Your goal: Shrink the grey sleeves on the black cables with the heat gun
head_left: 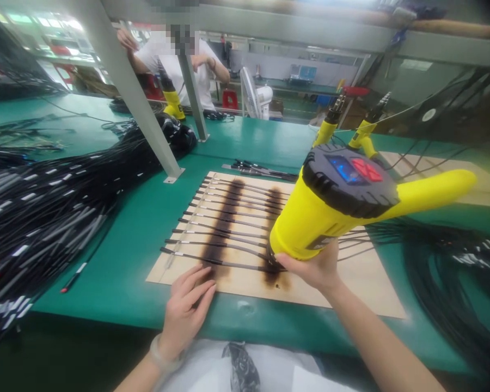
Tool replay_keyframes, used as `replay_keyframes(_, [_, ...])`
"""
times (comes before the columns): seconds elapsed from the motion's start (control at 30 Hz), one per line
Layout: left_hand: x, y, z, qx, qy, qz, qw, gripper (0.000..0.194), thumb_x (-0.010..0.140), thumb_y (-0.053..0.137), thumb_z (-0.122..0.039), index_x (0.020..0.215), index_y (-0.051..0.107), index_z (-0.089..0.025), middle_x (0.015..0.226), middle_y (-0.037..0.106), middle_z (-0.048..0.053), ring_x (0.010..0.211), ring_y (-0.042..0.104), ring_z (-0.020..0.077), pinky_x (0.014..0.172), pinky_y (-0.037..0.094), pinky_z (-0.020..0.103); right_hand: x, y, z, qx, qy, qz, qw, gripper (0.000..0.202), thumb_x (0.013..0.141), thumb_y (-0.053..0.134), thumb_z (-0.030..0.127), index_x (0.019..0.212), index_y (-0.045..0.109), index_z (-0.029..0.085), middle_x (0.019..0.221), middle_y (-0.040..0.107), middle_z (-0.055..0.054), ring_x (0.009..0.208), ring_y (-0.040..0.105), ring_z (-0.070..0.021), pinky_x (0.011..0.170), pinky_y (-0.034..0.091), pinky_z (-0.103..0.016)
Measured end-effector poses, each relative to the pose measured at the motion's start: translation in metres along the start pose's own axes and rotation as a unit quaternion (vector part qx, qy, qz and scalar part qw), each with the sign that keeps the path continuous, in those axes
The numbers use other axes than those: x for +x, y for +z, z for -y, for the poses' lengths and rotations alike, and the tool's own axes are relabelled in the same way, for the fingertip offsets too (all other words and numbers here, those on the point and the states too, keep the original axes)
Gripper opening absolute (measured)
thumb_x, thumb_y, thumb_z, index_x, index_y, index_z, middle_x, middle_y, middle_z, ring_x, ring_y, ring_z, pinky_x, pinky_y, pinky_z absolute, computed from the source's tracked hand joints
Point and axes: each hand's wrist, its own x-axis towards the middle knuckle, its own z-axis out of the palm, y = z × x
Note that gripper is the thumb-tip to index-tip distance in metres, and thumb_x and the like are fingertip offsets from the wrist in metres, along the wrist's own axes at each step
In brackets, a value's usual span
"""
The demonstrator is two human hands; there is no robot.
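My right hand point(316, 267) grips a yellow heat gun point(306, 218) by its barrel, tilted with its nozzle down. Its dark end cap shows a lit blue display and red buttons. Below it lies a light wooden board point(310, 291) with two scorched dark bands. Several thin black cables point(240, 247) run across the board in a row, their left ends along a strip. The gun hides part of the cables and the right band. My left hand point(188, 302) rests at the board's front edge, fingers stretched out beside the nearest cable; whether they touch it I cannot tell.
A large bundle of black cables point(85, 190) lies at left, and coiled cables point(441, 267) at right. Two upright heat guns point(363, 133) stand behind. A metal post point(141, 103) rises from the green table point(139, 234). Across it a person point(204, 71) stands near a fan point(255, 95).
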Motion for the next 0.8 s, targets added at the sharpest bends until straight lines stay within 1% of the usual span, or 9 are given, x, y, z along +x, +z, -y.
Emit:
replay_keyframes(0.1, [0.011, -0.003, -0.001, -0.003, -0.008, 0.007, 1.000, 0.017, 0.076, 0.060, -0.012, 0.089, 0.065, -0.021, 0.104, 0.063, 0.007, 0.103, 0.054, 0.0233, 0.088, 0.045, 0.042, 0.000, 0.002, 0.003, 0.017, 0.007, 0.001, 1.000, 0.045, 0.058, 0.073, 0.026, 0.095, 0.048, 0.022, 0.078, 0.067, -0.002, 0.068, 0.065, -0.0211, 0.059, 0.057, -0.031])
replay_keyframes(0.17, [0.025, -0.005, 0.000, -0.001, -0.005, 0.016, 1.000, 0.016, 0.077, 0.058, -0.013, 0.090, 0.065, -0.021, 0.101, 0.064, 0.006, 0.101, 0.055, 0.0223, 0.087, 0.045, 0.040, 0.001, 0.003, 0.005, 0.020, 0.015, -0.004, 1.000, 0.048, 0.057, 0.074, 0.029, 0.096, 0.047, 0.022, 0.079, 0.067, -0.002, 0.070, 0.065, -0.0218, 0.061, 0.057, -0.032])
replay_keyframes(0.23, [0.041, -0.004, 0.002, 0.002, 0.003, 0.039, 0.999, 0.014, 0.079, 0.056, -0.016, 0.089, 0.065, -0.020, 0.098, 0.064, 0.006, 0.097, 0.055, 0.0213, 0.085, 0.045, 0.038, 0.002, 0.003, 0.006, 0.018, 0.019, -0.009, 1.000, 0.051, 0.056, 0.074, 0.031, 0.097, 0.044, 0.022, 0.081, 0.067, -0.003, 0.073, 0.064, -0.0226, 0.063, 0.057, -0.034])
replay_keyframes(0.37, [0.071, 0.007, 0.008, -0.003, 0.015, 0.139, 0.990, 0.018, 0.084, 0.049, -0.020, 0.092, 0.065, -0.021, 0.093, 0.065, 0.005, 0.090, 0.056, 0.0189, 0.080, 0.045, 0.035, 0.003, 0.001, 0.007, 0.031, 0.030, -0.008, 0.999, 0.056, 0.053, 0.076, 0.031, 0.096, 0.041, 0.024, 0.083, 0.066, -0.002, 0.074, 0.064, -0.0234, 0.064, 0.057, -0.038])
replay_keyframes(0.47, [0.085, 0.021, 0.013, -0.011, 0.037, 0.209, 0.977, 0.024, 0.087, 0.043, -0.021, 0.099, 0.063, -0.022, 0.095, 0.066, 0.005, 0.093, 0.055, 0.0195, 0.083, 0.042, 0.036, 0.003, 0.000, 0.010, 0.036, 0.051, 0.001, 0.998, 0.057, 0.051, 0.078, 0.026, 0.096, 0.045, 0.024, 0.089, 0.065, -0.003, 0.079, 0.063, -0.0240, 0.072, 0.056, -0.040])
replay_keyframes(0.57, [0.094, 0.033, 0.016, -0.012, 0.043, 0.260, 0.965, 0.027, 0.087, 0.041, -0.022, 0.104, 0.062, -0.023, 0.096, 0.066, 0.005, 0.094, 0.053, 0.0199, 0.083, 0.041, 0.036, 0.004, 0.003, 0.015, 0.077, 0.032, 0.030, 0.996, 0.052, 0.051, 0.078, 0.020, 0.095, 0.051, 0.023, 0.089, 0.065, -0.002, 0.082, 0.063, -0.0235, 0.075, 0.056, -0.039])
replay_keyframes(0.67, [0.099, 0.036, 0.018, 0.002, 0.040, 0.275, 0.961, 0.023, 0.085, 0.047, -0.024, 0.102, 0.062, -0.024, 0.094, 0.065, 0.004, 0.093, 0.052, 0.0199, 0.082, 0.040, 0.036, 0.005, 0.006, 0.019, 0.108, 0.032, 0.069, 0.991, 0.041, 0.054, 0.076, 0.016, 0.089, 0.056, 0.022, 0.084, 0.066, 0.000, 0.077, 0.064, -0.0216, 0.073, 0.057, -0.037])
replay_keyframes(0.73, [0.100, 0.036, 0.019, 0.013, 0.048, 0.264, 0.963, 0.019, 0.082, 0.053, -0.027, 0.096, 0.065, -0.024, 0.093, 0.065, 0.003, 0.090, 0.051, 0.0198, 0.082, 0.039, 0.036, 0.006, 0.007, 0.019, 0.102, 0.055, 0.065, 0.991, 0.042, 0.054, 0.076, 0.014, 0.089, 0.057, 0.021, 0.084, 0.065, -0.001, 0.076, 0.064, -0.0219, 0.071, 0.057, -0.037])
replay_keyframes(0.8, [0.102, 0.038, 0.020, 0.031, 0.056, 0.252, 0.966, 0.014, 0.080, 0.055, -0.029, 0.086, 0.067, -0.022, 0.088, 0.064, 0.003, 0.085, 0.050, 0.0190, 0.079, 0.039, 0.034, 0.005, 0.008, 0.017, 0.086, 0.058, 0.039, 0.994, 0.047, 0.051, 0.078, 0.016, 0.092, 0.055, 0.021, 0.085, 0.065, -0.002, 0.078, 0.063, -0.0226, 0.068, 0.057, -0.036])
